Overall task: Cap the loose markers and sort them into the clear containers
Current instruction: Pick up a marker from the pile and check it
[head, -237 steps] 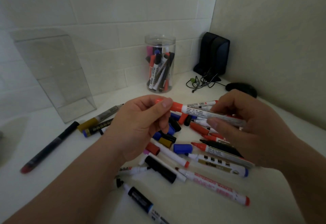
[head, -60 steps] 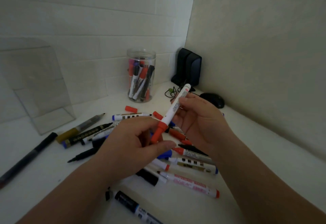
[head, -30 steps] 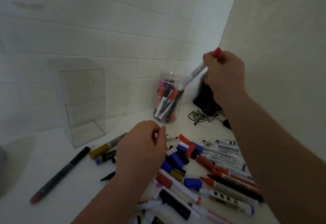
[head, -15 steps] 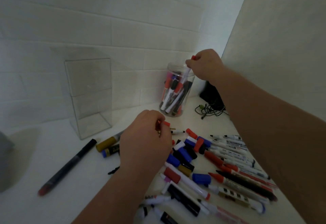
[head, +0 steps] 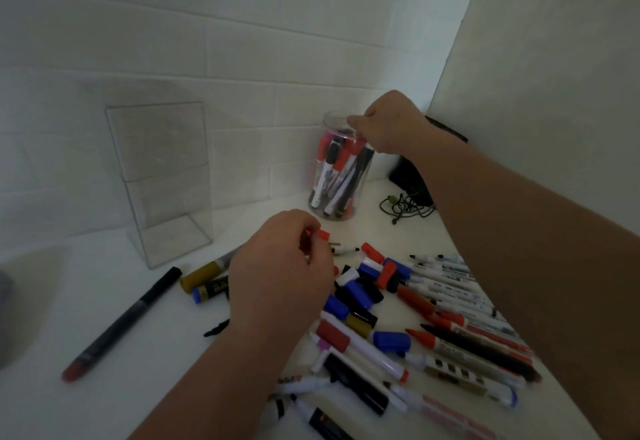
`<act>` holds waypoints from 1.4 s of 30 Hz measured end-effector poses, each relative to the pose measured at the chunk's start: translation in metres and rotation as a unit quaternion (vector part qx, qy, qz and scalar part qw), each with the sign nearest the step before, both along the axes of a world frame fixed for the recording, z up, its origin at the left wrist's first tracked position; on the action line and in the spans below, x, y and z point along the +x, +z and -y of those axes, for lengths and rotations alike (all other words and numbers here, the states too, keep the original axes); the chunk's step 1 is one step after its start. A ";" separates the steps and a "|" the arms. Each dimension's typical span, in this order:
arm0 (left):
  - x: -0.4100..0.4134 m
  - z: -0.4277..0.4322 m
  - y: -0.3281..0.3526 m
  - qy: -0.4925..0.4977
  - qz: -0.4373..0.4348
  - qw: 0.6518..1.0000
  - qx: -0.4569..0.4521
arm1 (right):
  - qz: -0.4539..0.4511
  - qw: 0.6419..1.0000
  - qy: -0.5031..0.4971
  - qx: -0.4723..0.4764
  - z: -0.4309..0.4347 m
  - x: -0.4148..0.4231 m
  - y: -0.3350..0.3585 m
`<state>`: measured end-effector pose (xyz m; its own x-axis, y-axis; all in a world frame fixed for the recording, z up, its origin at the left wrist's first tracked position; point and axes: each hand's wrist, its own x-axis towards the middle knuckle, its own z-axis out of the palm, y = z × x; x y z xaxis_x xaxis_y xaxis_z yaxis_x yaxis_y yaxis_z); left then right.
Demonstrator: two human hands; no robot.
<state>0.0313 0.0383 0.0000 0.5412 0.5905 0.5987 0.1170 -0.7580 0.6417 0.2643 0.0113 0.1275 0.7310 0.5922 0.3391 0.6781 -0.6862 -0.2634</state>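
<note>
My right hand [head: 388, 126] hovers at the rim of the clear round jar [head: 320, 197], fingers bent over its mouth with no marker visible in them. Several capped markers [head: 337, 171] stand inside the jar. My left hand [head: 280, 277] is raised over the pile and pinches a small red cap [head: 322, 234] between thumb and fingertips. Loose markers and caps [head: 398, 328] lie scattered on the white table in front of me and to the right. A tall clear box [head: 162, 180] stands empty at the back left.
A long black pen with a red end [head: 124, 322] lies apart on the left. Gold and blue markers [head: 204, 278] lie by the clear box. A black speaker [head: 412, 176] and a tangled cable [head: 405, 209] sit in the back corner against the walls.
My right hand carried the capped red marker up to the jar and lowered it in; the marker is no longer visible in my fingers. My left hand picked up a red cap and holds it.
</note>
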 end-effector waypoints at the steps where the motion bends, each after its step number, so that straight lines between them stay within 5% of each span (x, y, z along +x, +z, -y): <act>1: 0.000 0.000 0.000 0.002 0.000 1.000 -0.001 | -0.011 1.000 0.006 0.002 0.001 -0.001 0.000; 7: -0.003 0.000 0.002 0.005 0.035 0.999 -0.019 | 0.051 0.962 0.038 0.267 0.040 -0.027 -0.011; 13: -0.020 -0.008 0.029 0.029 0.147 0.987 -0.059 | -0.122 0.989 0.071 -0.047 0.111 -0.076 -0.056; 29: -0.034 -0.055 0.038 0.096 0.197 0.964 -0.150 | -0.081 0.978 0.123 -0.149 0.010 -0.062 -0.090; 33: -0.035 -0.057 0.042 0.092 0.129 0.975 -0.156 | -0.108 0.973 0.116 -0.168 -0.003 -0.061 -0.092; 42: -0.031 -0.059 0.043 -0.026 -0.203 0.974 -0.099 | -0.078 0.986 0.127 -0.078 0.034 -0.086 -0.077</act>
<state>-0.0001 0.0969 0.0432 0.7413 0.6389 0.2054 0.3575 -0.6350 0.6848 0.1782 -0.0227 0.0504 0.5881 0.7991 0.1245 0.7929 -0.5394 -0.2835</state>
